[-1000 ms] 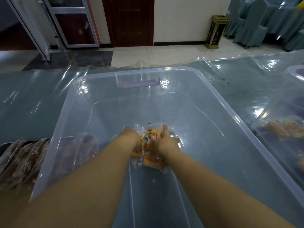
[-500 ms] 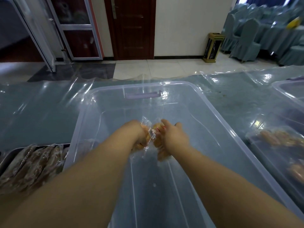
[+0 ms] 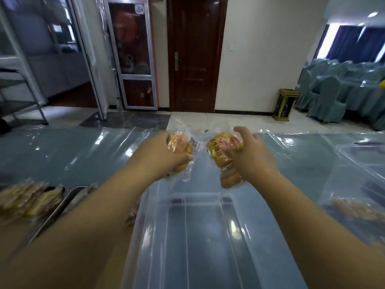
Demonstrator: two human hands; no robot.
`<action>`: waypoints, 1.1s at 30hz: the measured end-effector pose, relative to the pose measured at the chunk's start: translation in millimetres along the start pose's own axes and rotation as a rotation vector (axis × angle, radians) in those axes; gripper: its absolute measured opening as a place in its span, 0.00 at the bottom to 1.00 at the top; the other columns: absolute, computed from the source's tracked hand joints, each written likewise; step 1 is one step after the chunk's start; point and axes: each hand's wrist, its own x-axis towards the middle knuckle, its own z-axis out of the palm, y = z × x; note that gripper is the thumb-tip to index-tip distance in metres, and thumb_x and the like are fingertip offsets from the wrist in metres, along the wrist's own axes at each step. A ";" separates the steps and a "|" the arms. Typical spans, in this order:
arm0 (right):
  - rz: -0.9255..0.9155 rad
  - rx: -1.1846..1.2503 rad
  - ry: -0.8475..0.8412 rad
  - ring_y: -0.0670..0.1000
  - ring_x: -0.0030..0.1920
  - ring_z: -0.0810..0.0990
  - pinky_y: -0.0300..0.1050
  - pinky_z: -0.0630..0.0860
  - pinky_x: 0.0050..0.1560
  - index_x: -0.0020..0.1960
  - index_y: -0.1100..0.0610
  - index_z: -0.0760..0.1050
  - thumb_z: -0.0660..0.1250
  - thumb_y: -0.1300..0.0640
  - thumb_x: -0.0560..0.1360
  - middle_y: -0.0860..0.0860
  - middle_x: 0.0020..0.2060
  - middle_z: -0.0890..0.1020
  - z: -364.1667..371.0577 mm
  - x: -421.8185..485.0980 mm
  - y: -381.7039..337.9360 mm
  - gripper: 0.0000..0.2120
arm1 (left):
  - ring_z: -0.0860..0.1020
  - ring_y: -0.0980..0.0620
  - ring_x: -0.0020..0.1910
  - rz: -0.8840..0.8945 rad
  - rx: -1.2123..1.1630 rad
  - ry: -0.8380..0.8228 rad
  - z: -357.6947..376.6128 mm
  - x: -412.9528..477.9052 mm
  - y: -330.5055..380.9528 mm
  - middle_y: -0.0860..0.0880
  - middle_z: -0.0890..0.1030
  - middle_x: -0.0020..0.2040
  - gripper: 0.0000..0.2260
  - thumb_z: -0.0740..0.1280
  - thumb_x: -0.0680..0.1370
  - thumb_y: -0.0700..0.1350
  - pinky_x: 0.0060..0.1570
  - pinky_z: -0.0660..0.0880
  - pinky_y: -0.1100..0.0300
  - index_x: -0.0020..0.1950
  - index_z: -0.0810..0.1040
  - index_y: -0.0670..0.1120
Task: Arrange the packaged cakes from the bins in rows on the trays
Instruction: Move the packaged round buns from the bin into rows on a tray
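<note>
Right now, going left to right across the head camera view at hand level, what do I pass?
metal tray of cakes → left hand → left packaged cake → right packaged cake → right hand → clear bin on the right

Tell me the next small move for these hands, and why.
Probably carry both left to the tray: the left hand and the right hand each grip packaged cakes, held above the bin, and the tray holds cakes already.

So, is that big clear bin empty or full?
Empty where visible: the clear bin shows only its bare bottom, no packets inside.
</note>
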 end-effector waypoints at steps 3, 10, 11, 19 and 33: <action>-0.064 0.142 0.096 0.49 0.47 0.74 0.44 0.72 0.41 0.68 0.42 0.62 0.66 0.40 0.72 0.51 0.58 0.73 -17.8 -18.2 -26.6 0.26 | 0.76 0.59 0.39 0.043 -0.124 0.124 -35.2 -34.7 -11.5 0.59 0.75 0.42 0.21 0.73 0.64 0.62 0.35 0.73 0.61 0.50 0.69 0.59; -0.187 0.326 0.082 0.46 0.46 0.78 0.44 0.77 0.41 0.65 0.39 0.65 0.68 0.40 0.71 0.46 0.52 0.76 -22.6 -88.9 -111.5 0.25 | 0.79 0.58 0.40 0.011 -0.343 0.278 -106.1 -125.7 -78.8 0.57 0.79 0.43 0.24 0.69 0.54 0.68 0.37 0.75 0.59 0.45 0.72 0.61; -0.197 0.343 0.070 0.46 0.47 0.78 0.46 0.78 0.43 0.65 0.39 0.65 0.68 0.40 0.71 0.46 0.52 0.76 -18.6 -101.5 -125.0 0.24 | 0.80 0.58 0.39 0.002 -0.336 0.290 -115.4 -138.9 -93.8 0.56 0.80 0.42 0.23 0.68 0.55 0.68 0.37 0.76 0.58 0.45 0.72 0.61; -0.260 0.348 -0.027 0.46 0.52 0.76 0.47 0.76 0.50 0.65 0.35 0.65 0.65 0.36 0.70 0.45 0.56 0.76 56.1 -212.1 -231.0 0.24 | 0.79 0.60 0.34 -0.099 -0.224 0.313 -199.5 -236.7 -241.6 0.54 0.81 0.39 0.19 0.72 0.61 0.63 0.31 0.72 0.65 0.46 0.75 0.57; -0.279 0.441 -0.320 0.43 0.50 0.75 0.46 0.75 0.49 0.66 0.38 0.67 0.66 0.35 0.68 0.43 0.58 0.75 234.6 -318.1 -371.2 0.27 | 0.78 0.66 0.31 -0.394 -0.299 0.386 -273.5 -335.1 -425.9 0.62 0.81 0.35 0.12 0.75 0.67 0.56 0.21 0.68 0.73 0.43 0.76 0.55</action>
